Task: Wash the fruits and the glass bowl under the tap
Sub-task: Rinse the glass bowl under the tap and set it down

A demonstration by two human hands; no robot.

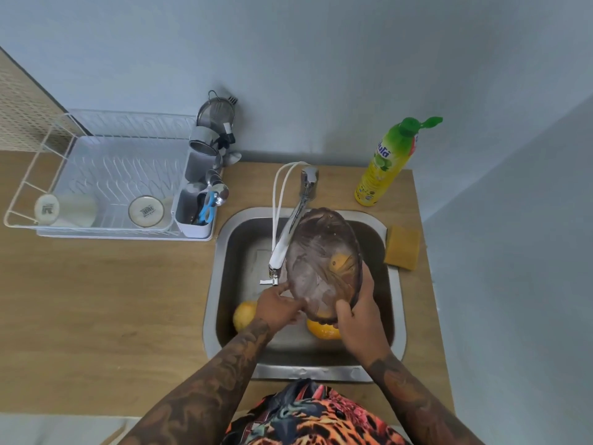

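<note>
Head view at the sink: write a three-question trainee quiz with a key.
1. True or false: the brown tinted glass bowl is held over the steel sink.
2. Which hand grips the bowl's rim? A. left hand B. right hand
3. Fill in: the yellow rectangular sponge lies on the wooden counter, on the sink's ____ side.

Key: 1 true; 2 B; 3 right. The left hand only touches the bowl with its fingers. A yellow round fruit and an orange round fruit lie in the sink.
</note>
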